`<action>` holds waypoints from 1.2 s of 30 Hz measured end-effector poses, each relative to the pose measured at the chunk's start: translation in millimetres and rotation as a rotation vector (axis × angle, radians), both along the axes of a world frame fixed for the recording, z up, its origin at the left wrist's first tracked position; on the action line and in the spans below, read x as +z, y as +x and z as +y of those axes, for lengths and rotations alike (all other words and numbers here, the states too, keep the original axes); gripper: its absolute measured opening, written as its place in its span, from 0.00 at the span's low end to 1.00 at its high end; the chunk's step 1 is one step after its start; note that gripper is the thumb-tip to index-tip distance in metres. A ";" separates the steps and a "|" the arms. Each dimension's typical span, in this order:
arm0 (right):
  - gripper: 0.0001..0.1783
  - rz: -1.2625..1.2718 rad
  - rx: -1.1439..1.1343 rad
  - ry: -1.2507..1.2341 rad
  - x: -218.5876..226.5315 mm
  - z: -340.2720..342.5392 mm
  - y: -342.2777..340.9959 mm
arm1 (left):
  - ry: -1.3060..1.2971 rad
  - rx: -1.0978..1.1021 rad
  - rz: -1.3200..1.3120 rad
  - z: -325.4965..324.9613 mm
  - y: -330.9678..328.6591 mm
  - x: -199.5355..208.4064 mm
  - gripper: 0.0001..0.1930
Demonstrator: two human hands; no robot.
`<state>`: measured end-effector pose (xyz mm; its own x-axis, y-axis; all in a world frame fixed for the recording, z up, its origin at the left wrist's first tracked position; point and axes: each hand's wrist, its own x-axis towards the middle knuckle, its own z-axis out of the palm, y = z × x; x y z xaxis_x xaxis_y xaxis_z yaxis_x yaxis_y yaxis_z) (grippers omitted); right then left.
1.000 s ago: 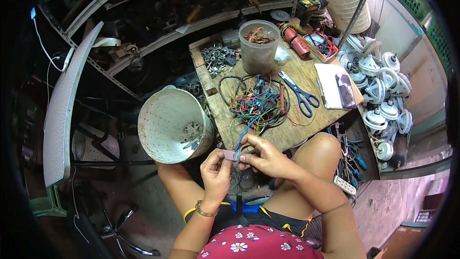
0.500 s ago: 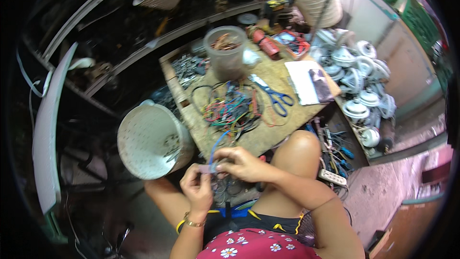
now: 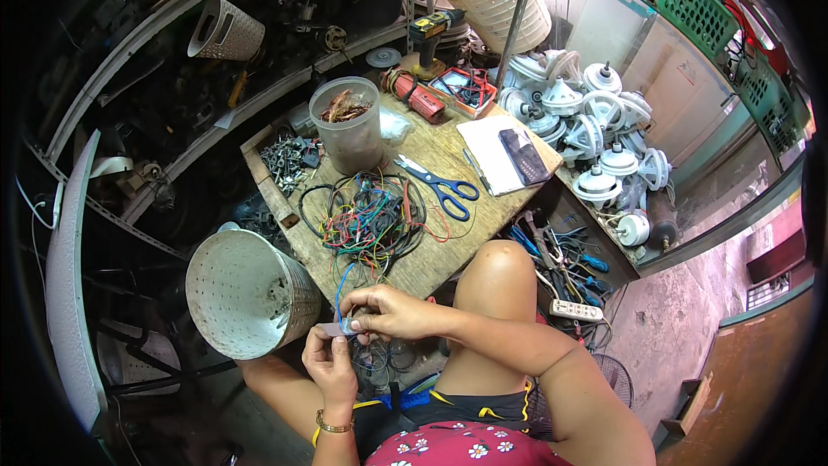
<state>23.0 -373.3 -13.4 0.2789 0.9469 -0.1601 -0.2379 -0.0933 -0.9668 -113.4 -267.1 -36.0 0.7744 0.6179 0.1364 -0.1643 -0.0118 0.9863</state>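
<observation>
Close in front of me, below the wooden board's near edge, my two hands meet. My left hand (image 3: 331, 368) pinches a small flat greyish strip (image 3: 328, 329) between thumb and fingers. Thumb and fingers of my right hand (image 3: 385, 311) are closed on a blue wire (image 3: 341, 283), which sticks up above them. The wire touches the strip where the fingertips come together; a pale shiny bit there is too small to name. Just beyond lies a tangle of coloured wires (image 3: 371, 217) on the board (image 3: 466, 217). Blue-handled scissors (image 3: 442, 190) rest to its right.
A tub of copper scraps (image 3: 354, 142), a red power tool (image 3: 414, 97), a yellow drill (image 3: 431, 39) and a phone (image 3: 520, 155) on paper stand farther back. A white perforated bucket (image 3: 231, 293) is at left. White round fittings (image 3: 617, 160) and pliers (image 3: 591, 263) lie right.
The whole scene has shifted leftward in the picture and looks sharper, as the view turned. Both hands keep their grip on the strip and blue wire, close together as before.
</observation>
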 end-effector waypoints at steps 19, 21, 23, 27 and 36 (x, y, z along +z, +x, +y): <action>0.11 0.067 0.012 -0.015 -1.7 -3.0 1.4 | -0.191 -0.080 0.078 -4.0 -12.2 11.2 0.05; 0.12 0.050 0.041 -0.011 -0.9 -4.4 5.9 | -0.210 -0.085 0.068 -5.2 -12.0 7.2 0.07; 0.12 0.046 0.062 -0.011 1.8 -5.8 7.9 | -0.217 -0.106 0.069 -5.5 -11.0 1.8 0.09; 0.12 0.022 0.030 -0.018 -4.3 -5.3 4.9 | -0.108 -0.130 0.073 -7.7 -5.0 11.0 0.08; 0.09 0.128 -0.064 -0.046 -4.0 -3.4 5.8 | -0.140 -0.122 0.134 -2.8 -12.3 7.2 0.09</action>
<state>28.9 -376.7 -17.4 0.3127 0.9188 -0.2411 -0.3654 -0.1179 -0.9234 -125.7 -269.9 -28.7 0.8499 0.5243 -0.0531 -0.0235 0.1385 0.9901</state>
